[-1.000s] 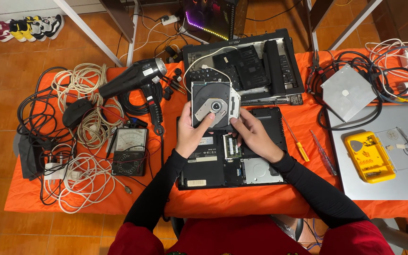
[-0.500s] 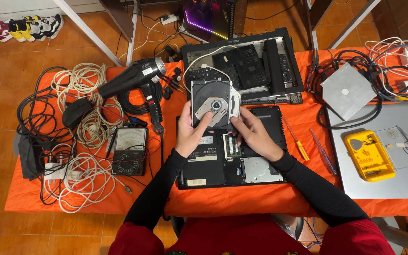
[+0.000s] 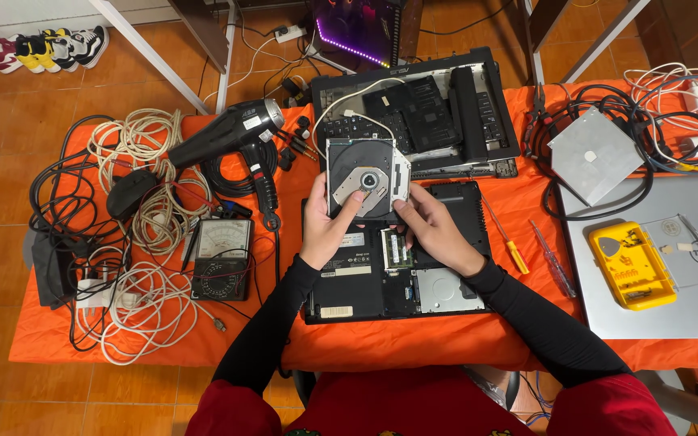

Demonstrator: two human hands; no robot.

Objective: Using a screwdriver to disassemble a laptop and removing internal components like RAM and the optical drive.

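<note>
Head camera shows little changed from half a second ago: above the opened black laptop the optical drive stays put, left hand and right hand still gripping its lower corners, thumb on top.

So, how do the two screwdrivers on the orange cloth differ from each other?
The yellow-handled screwdriver lies nearer the open laptop; the clear-handled screwdriver lies further right, by the grey laptop lid. The first has an opaque yellow handle, the second a see-through one. Both lie flat, slanted alike, untouched by either hand.
</note>
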